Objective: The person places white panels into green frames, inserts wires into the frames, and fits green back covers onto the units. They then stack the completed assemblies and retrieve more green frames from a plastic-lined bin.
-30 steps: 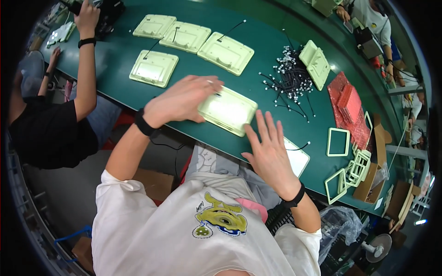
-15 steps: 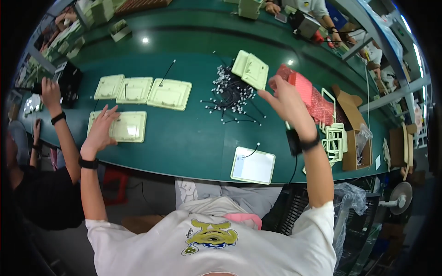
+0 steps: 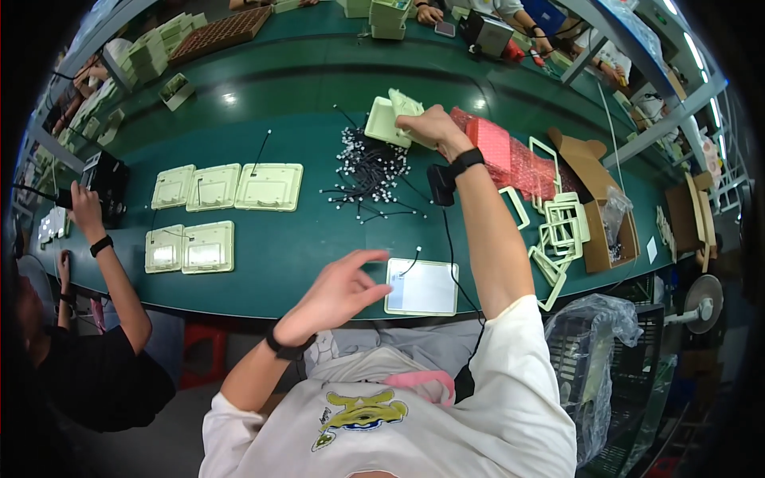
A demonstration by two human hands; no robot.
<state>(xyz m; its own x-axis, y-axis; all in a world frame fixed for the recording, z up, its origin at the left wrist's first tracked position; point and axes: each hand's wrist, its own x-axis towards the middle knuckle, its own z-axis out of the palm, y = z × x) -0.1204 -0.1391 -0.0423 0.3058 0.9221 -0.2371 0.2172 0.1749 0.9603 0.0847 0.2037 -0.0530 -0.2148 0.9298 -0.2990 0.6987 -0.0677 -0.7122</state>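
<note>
My right hand [image 3: 437, 130] reaches forward and grips the edge of a pale green plastic casing [image 3: 405, 105], which is tilted up; its fingertips are partly hidden. Another pale green casing [image 3: 382, 122] lies just left of it, at the far edge of a heap of short black cables [image 3: 368, 169] with white ends. My left hand [image 3: 339, 291] hovers over the near table edge, fingers apart, holding nothing. Just right of its fingertips lies a pale-framed white panel [image 3: 426, 288] with a short black cable [image 3: 412, 261] on it.
Several pale green casings [image 3: 268, 189] lie in two rows on the left of the green table [image 3: 271, 271]. Red bubble wrap [image 3: 518, 163], pale green frames [image 3: 566, 223] and an open cardboard box [image 3: 610, 235] stand right. A co-worker's hand [image 3: 86, 209] holds a black tool at far left.
My left hand has left the casings at the left and moved right toward the white panel. The right hand has moved forward onto the far casing and tilted it. The view has shifted.
</note>
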